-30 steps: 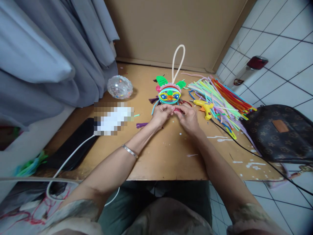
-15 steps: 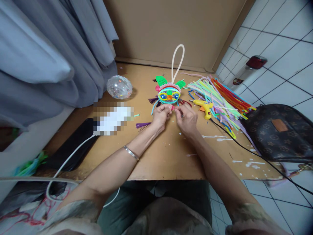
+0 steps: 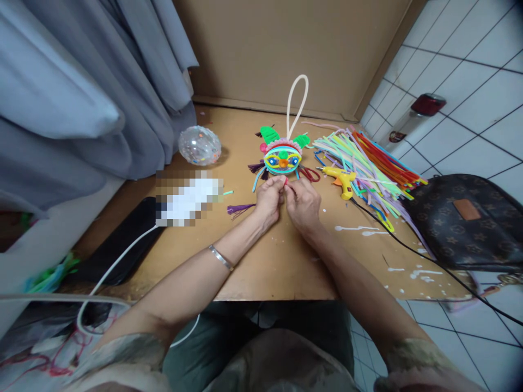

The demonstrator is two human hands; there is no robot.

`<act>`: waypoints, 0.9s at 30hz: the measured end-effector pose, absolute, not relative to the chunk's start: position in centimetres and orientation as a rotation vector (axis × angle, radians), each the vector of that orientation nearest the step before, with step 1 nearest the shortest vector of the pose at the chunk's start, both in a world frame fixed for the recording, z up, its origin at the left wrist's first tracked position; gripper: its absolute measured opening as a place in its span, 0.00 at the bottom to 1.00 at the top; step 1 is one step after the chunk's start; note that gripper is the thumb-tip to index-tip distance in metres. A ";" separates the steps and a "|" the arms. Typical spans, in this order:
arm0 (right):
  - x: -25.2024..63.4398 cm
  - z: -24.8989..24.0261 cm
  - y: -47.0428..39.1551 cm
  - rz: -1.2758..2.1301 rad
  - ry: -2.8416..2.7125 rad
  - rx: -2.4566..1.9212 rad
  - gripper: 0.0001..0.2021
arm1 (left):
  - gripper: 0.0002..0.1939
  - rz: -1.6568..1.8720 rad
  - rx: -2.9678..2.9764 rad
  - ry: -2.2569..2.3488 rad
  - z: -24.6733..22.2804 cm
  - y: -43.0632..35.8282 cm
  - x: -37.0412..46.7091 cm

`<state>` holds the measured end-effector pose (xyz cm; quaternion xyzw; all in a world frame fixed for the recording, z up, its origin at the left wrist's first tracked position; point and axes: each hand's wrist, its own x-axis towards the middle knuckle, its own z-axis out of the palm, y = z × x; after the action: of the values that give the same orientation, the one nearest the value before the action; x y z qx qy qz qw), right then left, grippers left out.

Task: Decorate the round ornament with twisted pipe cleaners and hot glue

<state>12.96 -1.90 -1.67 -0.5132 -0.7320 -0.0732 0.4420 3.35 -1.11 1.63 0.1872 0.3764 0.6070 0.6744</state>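
Note:
Between the fingertips of my left hand [image 3: 270,197] is a small pink-red piece [image 3: 285,183], pinched and mostly hidden; its kind cannot be made out. My right hand [image 3: 303,202] is closed, its fingertips meeting the same piece from the right. Just beyond both hands lies a colourful lion-head ornament [image 3: 283,161] with green leaf-shaped ears and blue eyes, a cream loop [image 3: 297,106] rising behind it. Red-handled scissors [image 3: 310,174] lie beside it, partly covered. A purple tassel [image 3: 240,208] rests left of my left hand.
A yellow glue gun [image 3: 342,178] lies to the right, its black cord running off the table. Behind it spreads a pile of coloured pipe cleaners [image 3: 368,158], with a brown patterned bag [image 3: 469,218] nearby. At left are a clear ball [image 3: 200,145] and a black case [image 3: 122,245].
My right hand has moved slightly left, closer to my left hand, uncovering more of the scissors' red handles. Both hands keep their fingertips on the pink-red piece.

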 end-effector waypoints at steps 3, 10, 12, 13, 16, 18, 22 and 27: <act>13.1 -1.4 -1.8 -0.130 -1.779 -1.266 0.14 | 0.16 1.375 0.445 0.851 1.5 -1.2 3.3; 13.0 -1.4 -1.3 0.221 -1.616 -1.253 0.07 | 0.14 1.375 0.410 0.861 1.7 -1.2 3.5; 12.9 -1.4 -1.2 0.284 -1.600 -1.252 0.10 | 0.13 1.369 0.391 0.867 1.8 -1.1 3.5; 12.9 -1.3 -1.2 0.299 -1.609 -1.248 0.12 | 0.12 1.365 0.384 0.867 1.7 -1.1 3.5; 12.8 -1.2 -1.2 0.288 -1.652 -1.246 0.13 | 0.11 1.356 0.373 0.860 1.6 -1.0 3.4; 12.8 -1.2 -1.2 0.242 -1.667 -1.252 0.13 | 0.12 1.347 0.380 0.851 1.6 -0.9 3.3; 12.7 -1.3 -1.3 0.130 -1.700 -1.250 0.13 | 0.13 1.310 0.371 0.842 1.8 -0.9 3.1; 12.3 -1.5 -1.4 0.037 -1.711 -1.283 0.11 | 0.15 1.300 0.363 0.837 2.1 -1.0 3.2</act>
<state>12.33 -1.43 -1.49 -0.5262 -0.7013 0.0152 0.4807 3.23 -1.01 2.11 0.1632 0.3759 0.5838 0.7009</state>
